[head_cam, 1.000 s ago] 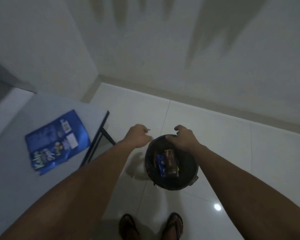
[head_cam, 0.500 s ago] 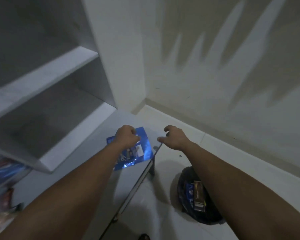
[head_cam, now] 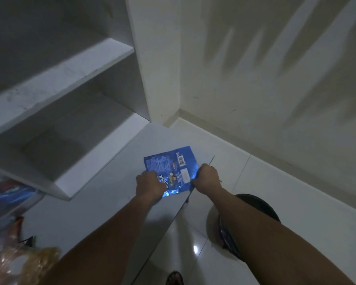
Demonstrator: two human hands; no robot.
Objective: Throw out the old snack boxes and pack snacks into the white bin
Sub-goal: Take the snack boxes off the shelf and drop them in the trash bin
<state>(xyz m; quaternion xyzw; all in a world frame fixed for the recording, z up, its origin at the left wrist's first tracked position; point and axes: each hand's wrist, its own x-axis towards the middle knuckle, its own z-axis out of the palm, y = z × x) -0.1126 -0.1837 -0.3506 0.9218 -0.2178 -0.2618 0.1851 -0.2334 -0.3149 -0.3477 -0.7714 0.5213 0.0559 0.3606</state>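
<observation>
- Black round bin [head_cam: 263,204] stood on glossy floor tiles [head_cam: 286,182], partly behind the right forearm.
- Both hands, left [head_cam: 150,185] and right [head_cam: 207,177], curled onto the flat, shiny blue snack packet's [head_cam: 169,165] near edge.
- Packet lay on the grey table [head_cam: 103,202], long axis running away, slightly rightward.

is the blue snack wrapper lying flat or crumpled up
Flat. The blue snack wrapper lies spread on the table, its printed face and barcode showing, left hand and right hand at its near edge.

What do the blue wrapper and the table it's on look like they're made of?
Blue wrapper: likely thin glossy plastic or foil film; it lies flat and creased, with bright glints near its lower edge. Table: smooth, matte pale-grey top, probably laminate or painted board, with a thin dark edge; the dim light leaves it uncertain.
</observation>
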